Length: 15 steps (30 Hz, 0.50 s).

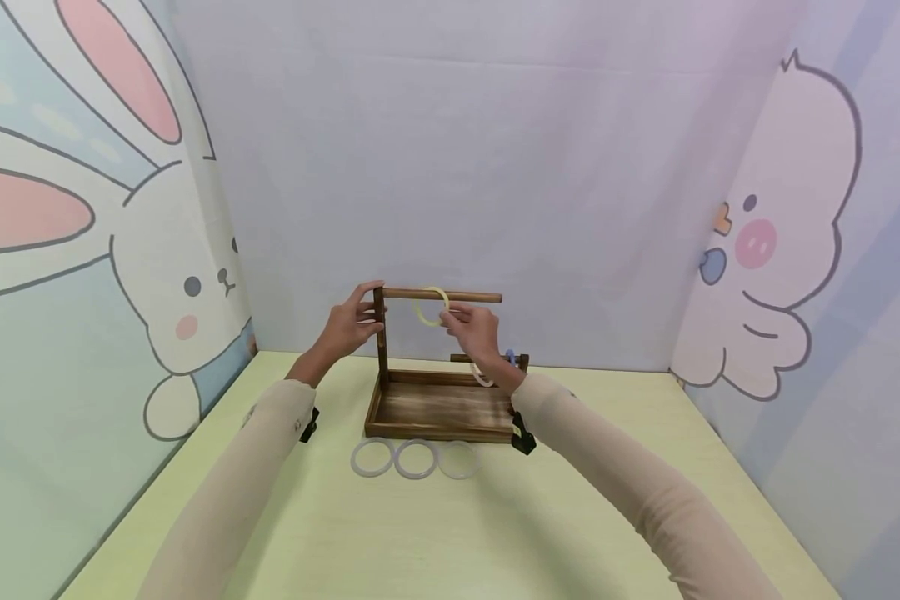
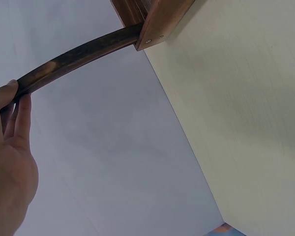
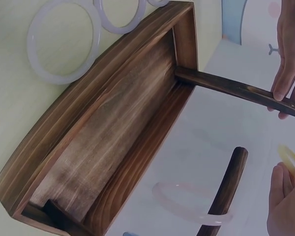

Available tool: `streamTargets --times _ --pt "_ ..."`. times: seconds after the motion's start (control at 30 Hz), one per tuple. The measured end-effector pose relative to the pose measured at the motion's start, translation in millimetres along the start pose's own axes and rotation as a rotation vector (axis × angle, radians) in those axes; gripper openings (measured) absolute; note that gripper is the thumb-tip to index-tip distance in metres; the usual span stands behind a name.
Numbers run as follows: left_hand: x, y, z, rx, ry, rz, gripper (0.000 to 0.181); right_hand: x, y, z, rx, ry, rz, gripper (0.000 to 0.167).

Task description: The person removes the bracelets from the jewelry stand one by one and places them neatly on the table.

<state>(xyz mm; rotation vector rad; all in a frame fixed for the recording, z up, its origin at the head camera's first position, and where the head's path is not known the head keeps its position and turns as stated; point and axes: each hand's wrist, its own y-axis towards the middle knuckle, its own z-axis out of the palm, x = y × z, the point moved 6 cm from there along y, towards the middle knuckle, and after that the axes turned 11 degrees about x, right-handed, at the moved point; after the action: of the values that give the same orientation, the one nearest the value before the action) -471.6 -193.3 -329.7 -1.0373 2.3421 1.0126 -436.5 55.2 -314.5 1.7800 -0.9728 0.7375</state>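
Note:
A dark wooden stand has a tray base (image 1: 442, 433), a tall post (image 1: 381, 346) on the left and an upper rod (image 1: 480, 297) pointing right. My left hand (image 1: 347, 327) grips the post near its top, thumb and fingers on either side. With thumb and fingertips my right hand (image 1: 475, 333) pinches a yellow ring (image 1: 446, 297), which appears looped around the upper rod. In the right wrist view a pale pink ring (image 3: 216, 220) hangs around the lower rod (image 3: 232, 172). A blue ring (image 1: 511, 356) is near that rod's right end, partly hidden.
Three pale rings lie in a row on the table before the tray: a left ring (image 1: 354, 461), a middle ring (image 1: 417, 476) and a right ring (image 1: 459, 477). A pale curtain wall (image 1: 450, 183) stands close behind the stand, with printed side walls left and right.

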Motion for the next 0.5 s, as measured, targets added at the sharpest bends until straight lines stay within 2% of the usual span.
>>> streamTargets --times 0.5 --pt "-3.2 -0.6 0.3 0.016 -0.023 -0.025 0.082 -11.4 -6.1 -26.9 0.002 -0.039 0.028 0.029"
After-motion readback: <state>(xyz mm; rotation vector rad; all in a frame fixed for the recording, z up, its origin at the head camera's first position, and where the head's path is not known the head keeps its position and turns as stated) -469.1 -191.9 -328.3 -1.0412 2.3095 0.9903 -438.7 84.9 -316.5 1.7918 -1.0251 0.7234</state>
